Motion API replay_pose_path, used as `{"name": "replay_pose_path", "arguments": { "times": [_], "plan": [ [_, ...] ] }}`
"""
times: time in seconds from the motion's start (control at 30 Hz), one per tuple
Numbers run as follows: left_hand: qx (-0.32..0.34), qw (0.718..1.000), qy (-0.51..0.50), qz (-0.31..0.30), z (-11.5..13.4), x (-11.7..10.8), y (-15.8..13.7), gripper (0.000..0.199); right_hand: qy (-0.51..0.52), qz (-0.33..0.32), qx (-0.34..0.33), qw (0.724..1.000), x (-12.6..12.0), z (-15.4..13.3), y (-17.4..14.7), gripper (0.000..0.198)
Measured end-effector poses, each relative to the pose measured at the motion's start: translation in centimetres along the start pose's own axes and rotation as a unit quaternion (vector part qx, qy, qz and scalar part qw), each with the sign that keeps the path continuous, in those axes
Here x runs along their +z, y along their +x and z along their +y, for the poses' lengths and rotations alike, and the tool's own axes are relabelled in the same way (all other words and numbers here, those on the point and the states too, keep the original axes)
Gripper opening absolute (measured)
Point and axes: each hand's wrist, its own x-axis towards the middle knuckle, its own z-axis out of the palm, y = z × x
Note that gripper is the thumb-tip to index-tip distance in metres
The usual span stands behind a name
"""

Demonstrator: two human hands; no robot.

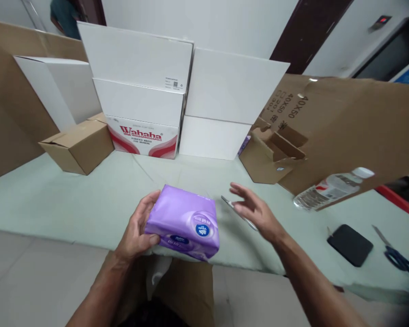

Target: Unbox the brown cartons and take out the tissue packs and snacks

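A purple plastic-wrapped pack of Vinda tissues (pixel 182 218) is tilted above the front edge of the table. My left hand (pixel 136 231) grips its left end, thumb on the near side and fingers behind. To the right of the pack, my right hand (pixel 254 211) is raised with thumb and fingers apart, apart from the pack. A slim silvery tool (pixel 227 201) runs beneath the thumb and palm of that hand. Its kind is unclear, and whether it touches the hand or lies on the cloth I cannot tell.
A pale green cloth covers the table (pixel 98 195). Behind stand a Wahaha carton (pixel 143 138) with raised white flaps, a closed brown box (pixel 80 145) and an open brown box (pixel 264 156). At right are a water bottle (pixel 337 186), a black pad (pixel 350 244) and scissors (pixel 395 256).
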Motion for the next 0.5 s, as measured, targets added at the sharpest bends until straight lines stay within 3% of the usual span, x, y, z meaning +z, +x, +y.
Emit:
{"name": "replay_pose_path", "arguments": {
  "times": [0.1, 0.2, 0.33, 0.5],
  "plan": [
    [0.02, 1.0, 0.001, 0.004, -0.2, 0.4, 0.0, 0.093, 0.117, -0.083, -0.06, 0.988, 4.5, -3.1, -2.6, 0.109],
    [0.039, 0.999, 0.006, 0.02, 0.2, 0.8, -0.4, 0.095, 0.131, -0.094, -0.056, 0.985, 7.7, -4.9, -3.3, 0.132],
    [0.02, 1.0, 0.022, 0.005, 1.5, 0.9, -1.2, 0.098, 0.131, -0.055, -0.071, 0.987, 9.7, -6.6, -2.5, 0.137],
    [0.011, 1.0, -0.022, 0.019, 2.3, 0.6, -1.8, 0.099, 0.114, -0.014, -0.118, 0.986, 10.7, -7.4, -1.8, 0.131]
  ]
}}
